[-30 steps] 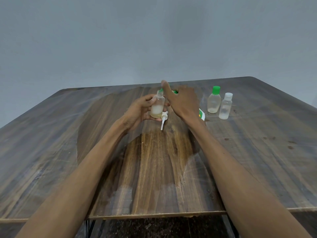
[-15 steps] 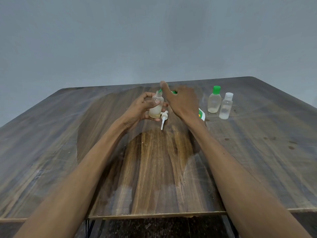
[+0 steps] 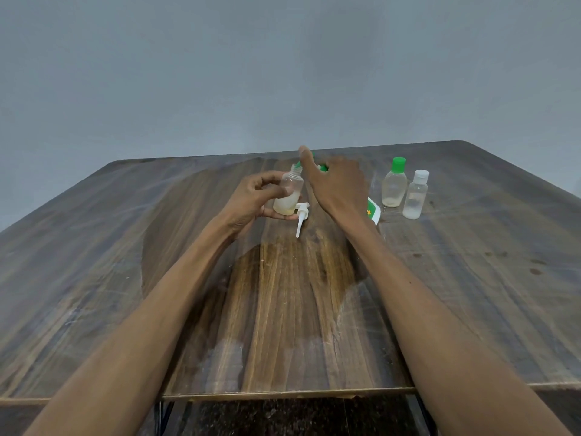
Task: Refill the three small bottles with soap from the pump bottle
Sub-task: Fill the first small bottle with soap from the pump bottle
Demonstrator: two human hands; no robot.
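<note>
My left hand (image 3: 254,199) is shut on a small frosted bottle (image 3: 289,193), held upright above the table with a little yellowish soap at its bottom. Its neck is bare. My right hand (image 3: 336,184) hovers just right of that neck, pinching a green cap (image 3: 323,167) that is mostly hidden by the fingers. The pump bottle sits behind my right wrist: only its white pump nozzle (image 3: 301,219) and a corner of its green and white label (image 3: 373,212) show. Two more small bottles stand at the right, one green-capped (image 3: 394,184), one white-capped (image 3: 415,196).
The wooden table (image 3: 283,309) has a glossy top, with its front edge close to me and several dark spots at the right. A plain grey wall stands behind its far edge.
My left fingers have slid down from the top of the frosted bottle, so its bare neck shows again. My right hand has stayed beside the neck.
</note>
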